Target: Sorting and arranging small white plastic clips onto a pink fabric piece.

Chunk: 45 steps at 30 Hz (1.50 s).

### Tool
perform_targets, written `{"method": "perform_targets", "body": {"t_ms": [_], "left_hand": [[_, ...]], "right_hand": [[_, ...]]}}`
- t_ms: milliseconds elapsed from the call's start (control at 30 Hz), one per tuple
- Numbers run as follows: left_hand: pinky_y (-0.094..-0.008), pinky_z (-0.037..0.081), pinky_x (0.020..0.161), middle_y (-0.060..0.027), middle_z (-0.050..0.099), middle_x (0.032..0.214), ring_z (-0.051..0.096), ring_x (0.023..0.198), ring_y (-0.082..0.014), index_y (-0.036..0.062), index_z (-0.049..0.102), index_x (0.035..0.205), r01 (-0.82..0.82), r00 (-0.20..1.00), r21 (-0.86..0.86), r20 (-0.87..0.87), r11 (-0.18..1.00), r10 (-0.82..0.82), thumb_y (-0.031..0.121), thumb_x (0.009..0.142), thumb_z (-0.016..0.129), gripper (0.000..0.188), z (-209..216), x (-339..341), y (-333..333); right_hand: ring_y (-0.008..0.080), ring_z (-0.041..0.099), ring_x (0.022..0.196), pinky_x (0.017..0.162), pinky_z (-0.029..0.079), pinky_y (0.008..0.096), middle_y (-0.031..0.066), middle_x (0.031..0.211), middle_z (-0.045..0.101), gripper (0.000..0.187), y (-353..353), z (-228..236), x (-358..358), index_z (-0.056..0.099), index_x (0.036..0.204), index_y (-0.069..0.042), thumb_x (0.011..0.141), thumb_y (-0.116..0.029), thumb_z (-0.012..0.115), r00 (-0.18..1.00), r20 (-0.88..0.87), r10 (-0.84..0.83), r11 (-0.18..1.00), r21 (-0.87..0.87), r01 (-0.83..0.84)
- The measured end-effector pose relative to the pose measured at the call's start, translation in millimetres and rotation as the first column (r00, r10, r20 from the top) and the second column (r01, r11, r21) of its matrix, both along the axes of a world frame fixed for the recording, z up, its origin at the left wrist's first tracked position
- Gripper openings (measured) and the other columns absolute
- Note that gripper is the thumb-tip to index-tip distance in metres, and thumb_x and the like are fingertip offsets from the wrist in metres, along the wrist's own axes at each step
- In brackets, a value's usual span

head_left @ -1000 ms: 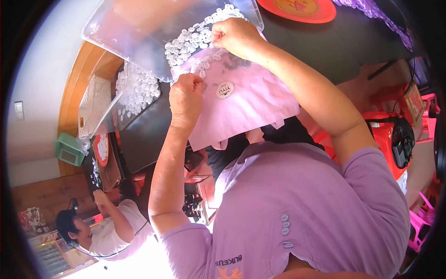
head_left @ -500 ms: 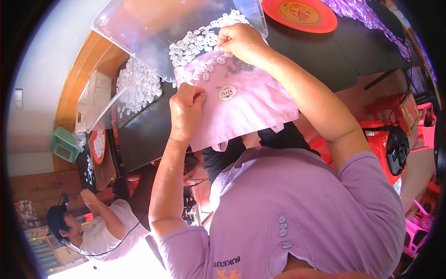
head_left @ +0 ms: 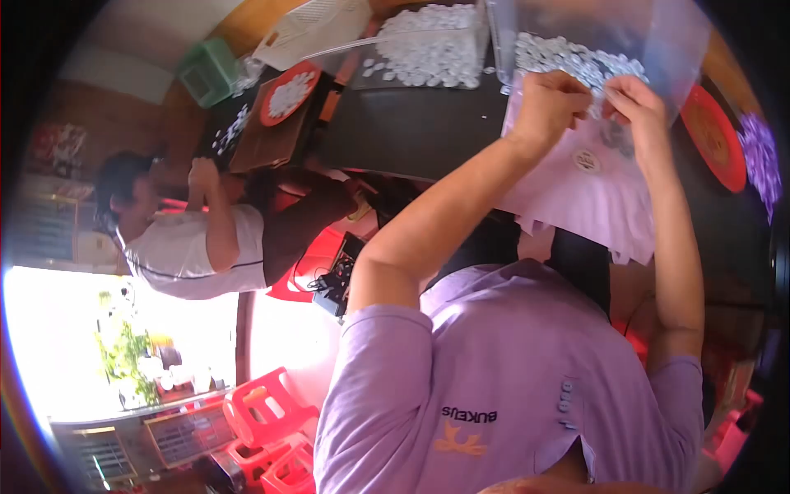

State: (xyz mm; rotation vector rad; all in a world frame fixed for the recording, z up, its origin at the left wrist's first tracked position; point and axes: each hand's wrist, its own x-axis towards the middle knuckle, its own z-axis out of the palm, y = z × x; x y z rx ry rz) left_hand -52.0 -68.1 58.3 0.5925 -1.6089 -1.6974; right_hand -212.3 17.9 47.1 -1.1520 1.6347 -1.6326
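My left hand [head_left: 547, 105] is above the near rim of a clear plastic bin, its fingers pinched together. My right hand [head_left: 642, 107] faces it a short gap away, thumb and fingers also closed in a pinch. Whatever lies between the fingertips is too small to make out. Just beyond both hands, many small white oval pieces [head_left: 539, 51] lie heaped in the clear bin [head_left: 609, 25]. A pink cloth [head_left: 568, 198] with a round printed label hangs from the bin's near side toward my lap, below both hands.
Left of the bin, another clear container [head_left: 428, 41] holds more white pieces on the dark table [head_left: 370, 136]. A red plate [head_left: 716, 140] and shiny purple material [head_left: 761, 160] are to the right. At far left, a co-worker [head_left: 193, 239] sits near a red plate of white pieces [head_left: 290, 95].
The view has swung left, so the bin and cloth appear farther right. My hands have come closer together; the left has moved up beside the right. The co-worker's hands have shifted.
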Motion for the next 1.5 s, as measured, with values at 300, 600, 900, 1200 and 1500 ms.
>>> {"method": "perform_targets", "body": {"t_ms": [300, 600, 900, 1200, 1500], "left_hand": [[-0.0273, 0.044, 0.040, -0.0169, 0.067, 0.072, 0.062, 0.052, -0.0182, -0.0047, 0.059, 0.082, 0.168, 0.969, 0.264, -0.221, 0.950, -0.109, 0.000, 0.079, 0.069, 0.012, -26.4, -6.6, -3.9], [-0.0266, 0.043, 0.044, -0.0078, 0.061, 0.065, 0.056, 0.050, -0.0138, -0.0015, 0.062, 0.080, 0.152, 0.983, 0.231, -0.133, 0.961, -0.124, 0.004, 0.077, 0.072, 0.012, -31.2, -13.6, 1.8], [-0.0266, 0.043, 0.049, -0.0113, 0.064, 0.079, 0.057, 0.058, -0.0156, -0.0040, 0.060, 0.093, 0.176, 0.982, 0.321, -0.123, 0.930, -0.143, 0.007, 0.091, 0.059, 0.011, -23.8, -2.5, -9.5], [-0.0268, 0.042, 0.049, -0.0112, 0.063, 0.077, 0.057, 0.056, -0.0163, -0.0024, 0.059, 0.092, 0.121, 0.991, 0.300, -0.094, 0.946, -0.097, 0.008, 0.092, 0.059, 0.010, -21.2, -2.0, -4.4], [-0.0280, 0.044, 0.049, -0.0120, 0.064, 0.082, 0.059, 0.062, -0.0169, -0.0058, 0.058, 0.098, 0.113, 0.993, 0.230, -0.050, 0.967, -0.104, 0.007, 0.093, 0.058, 0.014, -20.8, -1.4, -0.8]], "right_hand": [[0.0049, 0.059, 0.071, 0.064, 0.036, 0.0189, -0.0039, 0.083, 0.062, 0.008, -0.6, -0.5, 18.4, 0.063, 0.095, -0.008, 0.091, -0.014, 0.061, 0.999, -0.041, 0.005, 1.000, 0.012, -0.004], [0.0032, 0.054, 0.074, 0.062, 0.039, 0.0182, -0.0052, 0.080, 0.060, 0.006, 3.3, -12.1, 13.2, 0.064, 0.089, -0.005, 0.089, -0.011, 0.062, 0.991, -0.126, -0.041, 0.997, -0.063, 0.034], [0.0067, 0.060, 0.074, 0.061, 0.044, 0.0198, 0.0000, 0.079, 0.065, 0.010, -1.4, -7.0, 19.8, 0.067, 0.096, -0.005, 0.088, -0.010, 0.063, 0.995, 0.054, 0.085, 0.994, -0.074, -0.081], [0.0074, 0.054, 0.070, 0.065, 0.045, 0.0242, 0.0004, 0.074, 0.060, 0.004, 3.5, -6.0, 27.1, 0.060, 0.090, -0.001, 0.088, -0.004, 0.060, 0.905, -0.410, -0.108, 0.991, -0.122, 0.063], [0.0308, 0.064, 0.072, 0.064, 0.049, 0.0418, 0.0119, 0.075, 0.066, 0.009, 0.6, -11.0, 27.8, 0.062, 0.089, -0.005, 0.083, -0.010, 0.057, 0.801, -0.572, -0.179, 0.981, -0.170, 0.097]]}}
